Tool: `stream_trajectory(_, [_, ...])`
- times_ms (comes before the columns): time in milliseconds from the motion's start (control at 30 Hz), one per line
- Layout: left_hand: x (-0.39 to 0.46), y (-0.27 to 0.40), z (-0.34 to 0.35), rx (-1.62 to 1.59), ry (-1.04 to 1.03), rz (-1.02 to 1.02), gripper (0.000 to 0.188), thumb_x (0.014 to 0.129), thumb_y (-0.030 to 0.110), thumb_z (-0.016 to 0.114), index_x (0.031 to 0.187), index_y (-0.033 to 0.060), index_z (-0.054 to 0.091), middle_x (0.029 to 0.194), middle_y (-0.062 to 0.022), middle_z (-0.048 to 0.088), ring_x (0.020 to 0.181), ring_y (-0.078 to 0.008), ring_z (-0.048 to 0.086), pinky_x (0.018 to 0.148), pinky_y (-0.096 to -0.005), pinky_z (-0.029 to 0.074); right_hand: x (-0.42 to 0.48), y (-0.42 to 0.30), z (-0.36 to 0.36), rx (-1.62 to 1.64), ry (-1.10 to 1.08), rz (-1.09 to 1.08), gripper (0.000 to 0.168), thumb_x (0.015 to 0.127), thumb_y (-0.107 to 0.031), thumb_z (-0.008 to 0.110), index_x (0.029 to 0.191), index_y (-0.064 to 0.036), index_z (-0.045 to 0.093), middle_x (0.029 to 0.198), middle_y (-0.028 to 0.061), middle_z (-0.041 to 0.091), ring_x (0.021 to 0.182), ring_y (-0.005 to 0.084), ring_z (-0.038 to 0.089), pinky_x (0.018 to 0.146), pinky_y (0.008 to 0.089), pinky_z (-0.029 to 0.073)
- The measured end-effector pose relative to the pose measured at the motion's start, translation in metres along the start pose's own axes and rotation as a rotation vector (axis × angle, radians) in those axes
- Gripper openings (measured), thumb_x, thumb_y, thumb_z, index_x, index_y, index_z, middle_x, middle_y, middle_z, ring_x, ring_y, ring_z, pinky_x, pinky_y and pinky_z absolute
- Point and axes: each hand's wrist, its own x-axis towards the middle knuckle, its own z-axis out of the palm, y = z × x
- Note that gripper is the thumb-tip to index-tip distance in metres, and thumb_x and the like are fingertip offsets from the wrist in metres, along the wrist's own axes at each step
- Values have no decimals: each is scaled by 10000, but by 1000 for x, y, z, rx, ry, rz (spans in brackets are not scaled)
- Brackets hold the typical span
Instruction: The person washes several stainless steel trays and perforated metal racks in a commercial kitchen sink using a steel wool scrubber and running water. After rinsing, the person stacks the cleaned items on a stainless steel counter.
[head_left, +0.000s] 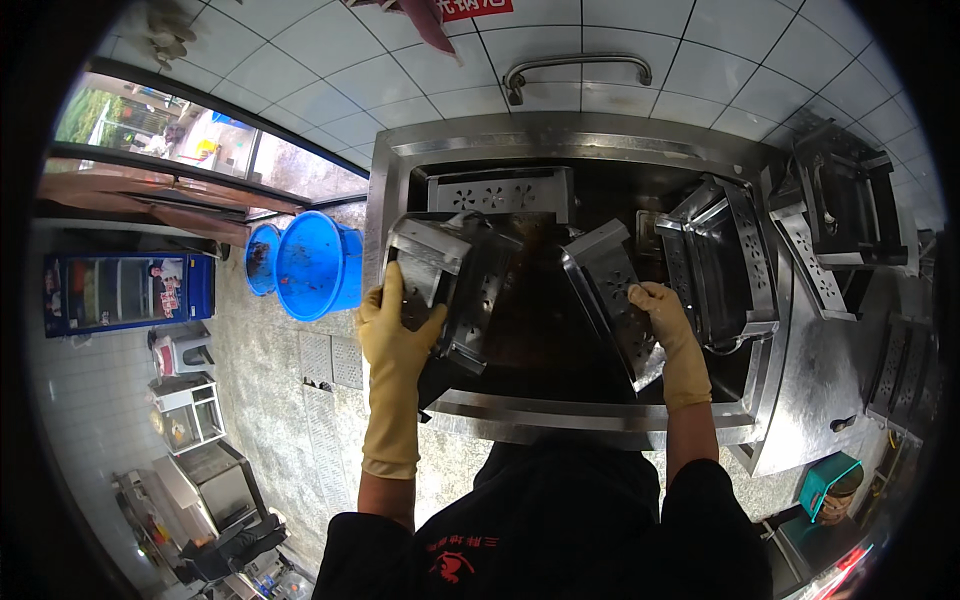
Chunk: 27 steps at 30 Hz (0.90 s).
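Note:
A large stainless steel sink (577, 420) lies before me, holding several metal frames with flower-shaped cutouts. My left hand (400, 322), in a yellow rubber glove, grips a metal frame (431, 251) at the sink's left side. In a matching glove, my right hand (660, 304) pinches the right edge of a perforated metal panel (611, 300), which stands tilted in the middle right. Another metal frame (727, 262) rests at the sink's right, and one more (499, 191) lies along the back wall of the sink. Dark residue marks the basin.
A faucet (577, 60) juts from the tiled wall. More metal frames (840, 202) are stacked right of the sink on a steel counter (810, 382). Blue buckets (311, 266) stand on the floor at left. Another person (232, 547) is at the lower left, near kitchen equipment.

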Motion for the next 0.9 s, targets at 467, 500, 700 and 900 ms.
stream_trajectory(467, [38,-3,93,549,-324,-287,1155,731,600,889,1654,303,261,1327,-235,598,1220,-422,613,922,-531,553,-52,-34,16,45,359,26,239,995,-278,773,966,-42,757,746,-62,601,633,38,506,571,226,395])
stream_trajectory(500, [37,-13,103,598,-336,-341,1188,726,621,886,1662,318,220,1321,-220,602,1215,-406,622,892,-522,567,-51,-34,6,60,393,19,283,985,-312,781,865,-68,702,694,-61,565,587,43,481,531,235,375])
stream_trajectory(700, [49,-6,134,666,-487,-368,1224,765,677,847,1696,282,159,1375,-201,568,1226,-366,606,906,-491,559,-60,-40,-17,147,447,20,427,1002,-486,711,807,-114,637,662,-28,548,567,94,492,523,290,400])
stream_trajectory(900, [70,11,150,631,-537,-435,1250,759,745,812,1707,251,165,1446,-235,549,1289,-384,594,961,-502,553,-54,-15,-54,197,403,-106,426,1075,-491,601,950,-97,704,830,-8,658,715,102,601,605,308,477])
